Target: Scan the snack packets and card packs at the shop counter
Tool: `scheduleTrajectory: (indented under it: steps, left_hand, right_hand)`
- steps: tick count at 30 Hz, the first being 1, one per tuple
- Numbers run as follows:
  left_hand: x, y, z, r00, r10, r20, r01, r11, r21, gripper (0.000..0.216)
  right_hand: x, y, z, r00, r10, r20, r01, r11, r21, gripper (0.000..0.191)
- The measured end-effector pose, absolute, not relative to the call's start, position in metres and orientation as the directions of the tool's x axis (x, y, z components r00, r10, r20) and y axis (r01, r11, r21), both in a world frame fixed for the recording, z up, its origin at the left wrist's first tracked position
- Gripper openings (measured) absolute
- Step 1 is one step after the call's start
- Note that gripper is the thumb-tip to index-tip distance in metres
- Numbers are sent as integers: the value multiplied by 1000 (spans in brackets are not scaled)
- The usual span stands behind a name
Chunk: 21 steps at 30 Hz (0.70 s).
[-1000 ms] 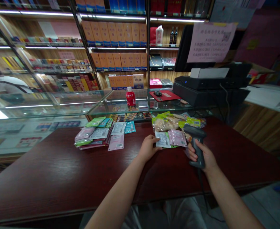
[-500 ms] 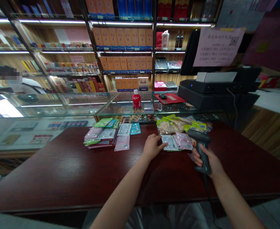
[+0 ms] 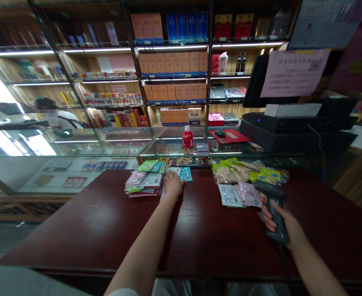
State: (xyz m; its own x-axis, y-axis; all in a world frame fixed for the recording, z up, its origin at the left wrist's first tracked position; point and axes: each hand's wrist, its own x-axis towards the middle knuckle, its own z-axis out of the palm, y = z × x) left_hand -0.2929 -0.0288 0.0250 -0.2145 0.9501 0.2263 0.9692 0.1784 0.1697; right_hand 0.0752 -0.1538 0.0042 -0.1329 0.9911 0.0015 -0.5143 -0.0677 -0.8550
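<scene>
My left hand lies on the small packets at the right edge of the left pile of flat sachets on the dark red table; its fingers rest flat over a packet. My right hand is wrapped round the grip of a dark handheld barcode scanner, whose head points toward a white sachet and a pink sachet. Behind these lies a heap of green and yellow snack bags.
A glass counter runs behind the table, with a red bottle on it. A black register and printer stand at the right. Shelves of boxed goods fill the back wall. A person sits at the far left.
My left hand has left the white sachet by the scanner and moved left onto the left pile. The view has tilted up and shifted; my right hand still holds the scanner.
</scene>
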Motion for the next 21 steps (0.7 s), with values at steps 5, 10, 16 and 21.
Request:
scheduleTrajectory:
  steps: [5,10,16,21]
  left_hand:
    - [-295,-33,27,-215,936,280,972,178,150,40]
    - [-290,-36,37,-325,912,250,943,292,162,34]
    - [-284,-36,47,-352,890,289,936,329,126,34]
    - [-286,-38,56,-252,907,337,961,193,198,57]
  right_hand:
    - [73,-157,6,-117,993,-7,-526,-68,-847,24]
    - [73,-154,2,-122,992,-20,-506,-79,-859,25]
    - [74,-150,0,-128,992,-23,-472,-81,-878,27]
    - [65,-153,7,-101,995,0,-476,-48,-878,29]
